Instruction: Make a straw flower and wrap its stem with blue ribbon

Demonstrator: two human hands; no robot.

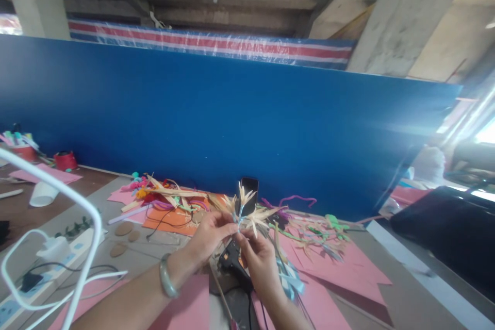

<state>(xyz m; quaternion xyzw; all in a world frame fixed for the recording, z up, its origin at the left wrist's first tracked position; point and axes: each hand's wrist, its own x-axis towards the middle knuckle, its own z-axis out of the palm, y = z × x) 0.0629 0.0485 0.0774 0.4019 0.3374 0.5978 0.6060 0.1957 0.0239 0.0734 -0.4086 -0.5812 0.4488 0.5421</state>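
A small bunch of pale straw-coloured flowers [245, 197] with light blue stems stands upright between my hands. My left hand [216, 229], with a bangle on its wrist, pinches the stems from the left. Just to the right, my right hand [258, 253] has its thumb and fingers closed on the lower stems. One pale bloom [256, 220] spreads out above my right hand. Below the hands lies a black glue gun [234, 264], partly hidden by my right hand. A dark phone [249, 185] leans on the blue panel behind the flowers.
Pink sheets [332, 263] lie right, with green and pale craft scraps [320, 237]. Husk strips [170, 192] cover an orange sheet [154, 218] at the left. A white power strip [38, 278] and cable [93, 216] are far left. A blue panel [216, 113] stands behind.
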